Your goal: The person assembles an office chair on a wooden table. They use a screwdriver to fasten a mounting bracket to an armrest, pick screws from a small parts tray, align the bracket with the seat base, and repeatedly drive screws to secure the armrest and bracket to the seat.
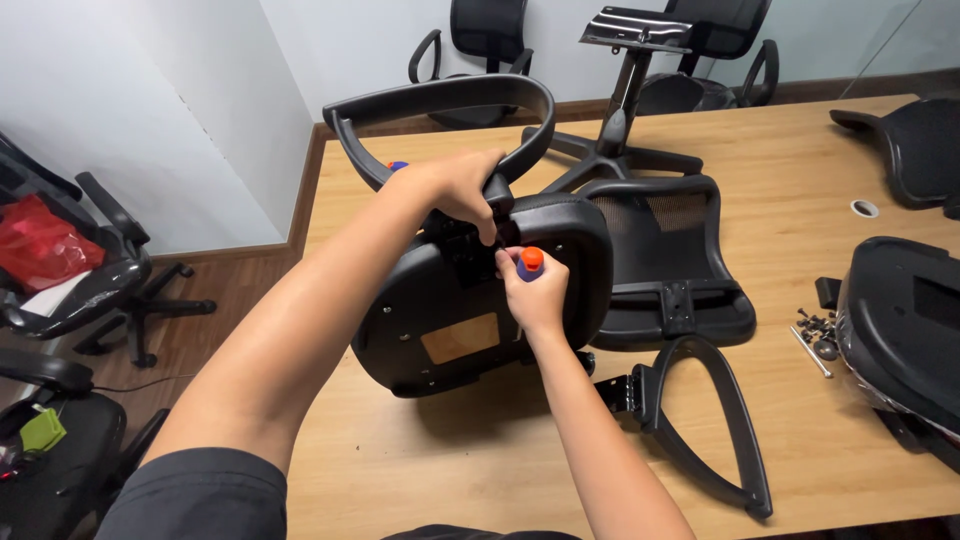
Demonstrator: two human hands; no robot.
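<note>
- Fastening an armrest (440,115) to the underside of an upturned seat (480,300), by the look of it; seat tipped up on the wooden table (420,470), underside facing the camera, near the table's left edge
- Left hand (455,185) closed over the lower end of the armrest where it meets the seat's upper rim; fingers curled tight, pressing the bracket against the seat
- Right hand (535,300) wrapped fully round a screwdriver (530,262) with an orange-capped handle; tip aimed at the joint just below the left hand; tip itself hidden behind the fingers, so contact with a screw cannot be told
- Next move, as a judgement: calls for keeping the bracket lined up with its holes, holding the driver square to the screw, and turning without letting the seat rock on the table
- Second armrest (710,420) lying flat on the table to the right of the seat, apart from it, bracket end toward the seat
- Mesh backrest (665,260) lying behind the seat, touching or nearly so; chair base (620,130) upside down beyond it
- No proper container in view; loose screws (815,325) and a small hex key in a little heap on the bare table, just beside another seat (900,320) at the right edge; nothing holding them together
- Red bag (40,245) resting on a chair (90,290) at the left; contents not visible
</note>
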